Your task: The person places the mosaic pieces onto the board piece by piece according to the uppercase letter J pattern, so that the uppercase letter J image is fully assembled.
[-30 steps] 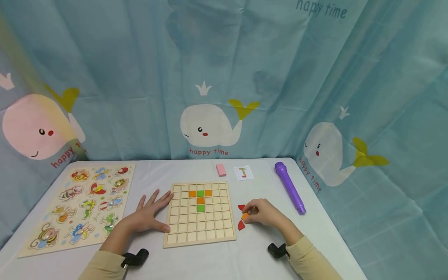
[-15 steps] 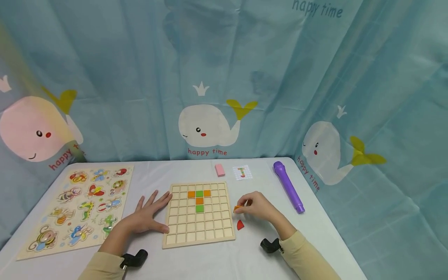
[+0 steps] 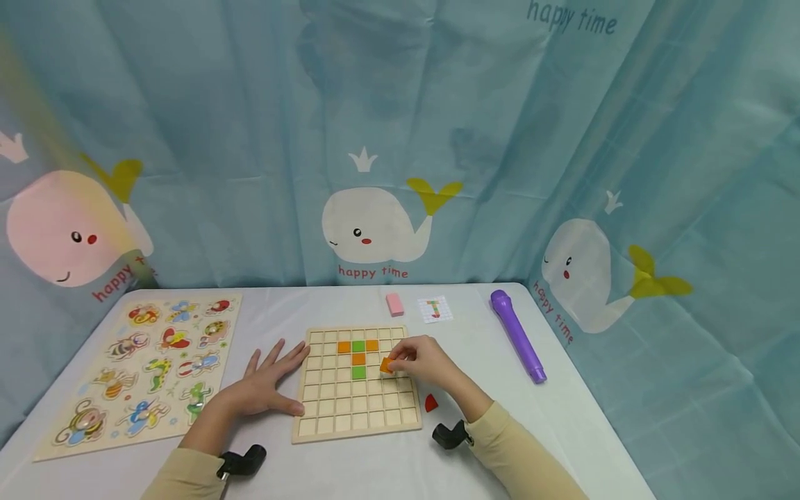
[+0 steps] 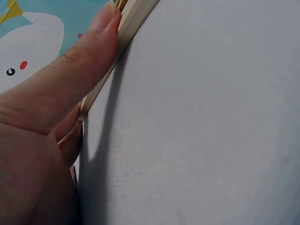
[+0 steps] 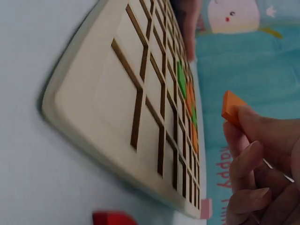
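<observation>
1. Right hand (image 3: 428, 360): thumb and fingers pinch an orange piece (image 3: 385, 364). Piece is over the right part of the wooden grid board (image 3: 325, 389); right wrist view shows it raised, apart from the cells.
2. Left hand (image 3: 265, 387): fingers spread wide, tips at the board's left edge; thumb rests on the same edge near the near-left corner. Nothing gripped.
3. Tiles in the grid: a row of orange tile (image 3: 344, 347), green tile (image 3: 358, 346), orange; below the green, another orange, then another green. T-shaped overall.
4. Red piece (image 3: 430, 403): on the worktop (image 3: 350, 472), just beside the board's right edge, close to the right forearm.
5. Behind the board: pink block (image 3: 394, 304), and to its right a pattern card (image 3: 435, 310) with small coloured squares.
6. Far right: purple microphone-shaped object (image 3: 519, 337), lying at a slant.
7. Far left: animal puzzle board (image 3: 115, 437), flat, well apart from the grid board.
8. Tan sleeves (image 3: 187, 476) on both arms, black device (image 3: 242, 460) at each wrist. Blue whale-print curtain (image 3: 250, 173) behind.
</observation>
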A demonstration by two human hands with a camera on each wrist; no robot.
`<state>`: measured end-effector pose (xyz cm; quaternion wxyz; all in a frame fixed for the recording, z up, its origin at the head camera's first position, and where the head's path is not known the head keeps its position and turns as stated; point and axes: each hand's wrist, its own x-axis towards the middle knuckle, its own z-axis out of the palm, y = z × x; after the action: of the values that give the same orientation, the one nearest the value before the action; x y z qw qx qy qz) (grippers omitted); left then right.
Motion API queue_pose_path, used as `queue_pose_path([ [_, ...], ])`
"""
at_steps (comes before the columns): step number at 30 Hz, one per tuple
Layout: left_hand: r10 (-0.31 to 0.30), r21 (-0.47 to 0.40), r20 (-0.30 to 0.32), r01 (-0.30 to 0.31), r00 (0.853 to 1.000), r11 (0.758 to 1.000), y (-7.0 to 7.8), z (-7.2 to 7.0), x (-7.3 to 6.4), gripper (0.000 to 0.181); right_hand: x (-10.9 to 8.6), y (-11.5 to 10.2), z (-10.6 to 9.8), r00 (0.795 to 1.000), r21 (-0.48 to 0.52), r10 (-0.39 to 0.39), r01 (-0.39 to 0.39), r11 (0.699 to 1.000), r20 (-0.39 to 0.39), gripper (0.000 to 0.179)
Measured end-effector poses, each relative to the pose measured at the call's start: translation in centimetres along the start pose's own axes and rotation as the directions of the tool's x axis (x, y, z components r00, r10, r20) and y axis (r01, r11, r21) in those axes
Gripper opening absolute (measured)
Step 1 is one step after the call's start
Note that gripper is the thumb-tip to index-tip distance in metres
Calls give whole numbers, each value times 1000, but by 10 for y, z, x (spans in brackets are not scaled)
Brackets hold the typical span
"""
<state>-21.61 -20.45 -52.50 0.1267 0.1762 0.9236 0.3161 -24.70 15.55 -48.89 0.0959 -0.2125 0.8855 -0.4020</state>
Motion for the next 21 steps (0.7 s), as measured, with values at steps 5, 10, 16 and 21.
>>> queue_pose_path([
  [5, -8, -1, 6, 8, 1000, 1000, 2, 0, 0, 123, 4, -7, 16, 999, 19, 24, -25, 1000, 22, 7],
  [10, -6, -3, 3, 6, 1000, 1000, 1, 1, 0, 124, 6, -12, 33, 999, -8, 15, -15, 1000, 47, 6],
  [16, -4, -2, 0, 4, 1000, 1000, -1, 1, 0, 124, 9, -18, 45, 998, -21, 5, -3, 1000, 62, 5],
  [21, 10, -2, -6, -10, 1000, 1000, -2, 1, 2, 124, 11, -21, 53, 999, -75, -12, 14, 997, 36, 8],
])
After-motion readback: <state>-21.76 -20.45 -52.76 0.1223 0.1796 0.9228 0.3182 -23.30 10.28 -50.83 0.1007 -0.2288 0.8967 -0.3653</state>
